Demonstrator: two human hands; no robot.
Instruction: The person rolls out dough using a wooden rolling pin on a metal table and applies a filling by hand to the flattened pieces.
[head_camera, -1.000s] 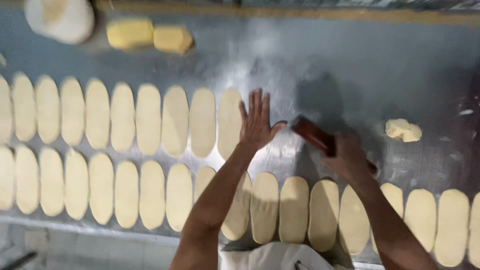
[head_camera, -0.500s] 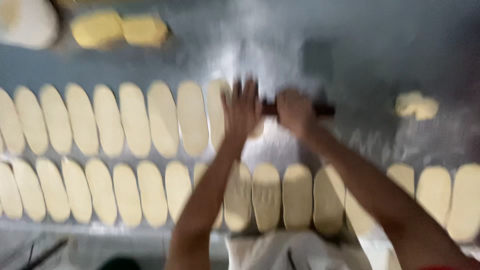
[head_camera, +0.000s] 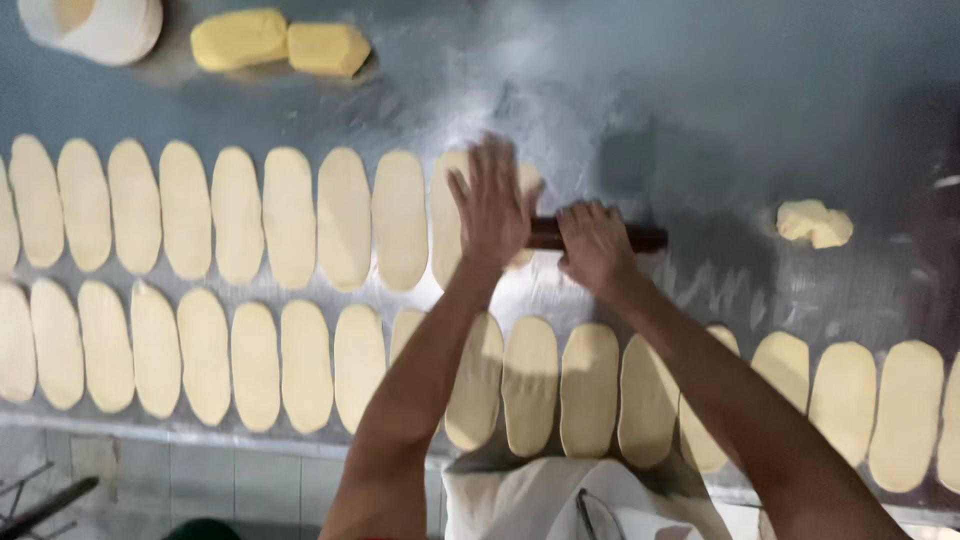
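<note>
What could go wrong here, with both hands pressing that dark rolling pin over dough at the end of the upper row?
The rolling pin under the left hand and right hand sits close to the upper row of ovals; a sideways drift might squash the nearest one. The forearms cross over the lower row of ovals, so a dropped elbow could dent those pieces. Flour looks patchy on the metal table, so the dough might stick.

My left hand (head_camera: 492, 208) flat, palm down, fingers spread toward 12 o'clock, my right hand (head_camera: 594, 243) just beside at 3 o'clock, knuckles up, fingers curled, both forearms extended from 6 o'clock, converging.
</note>
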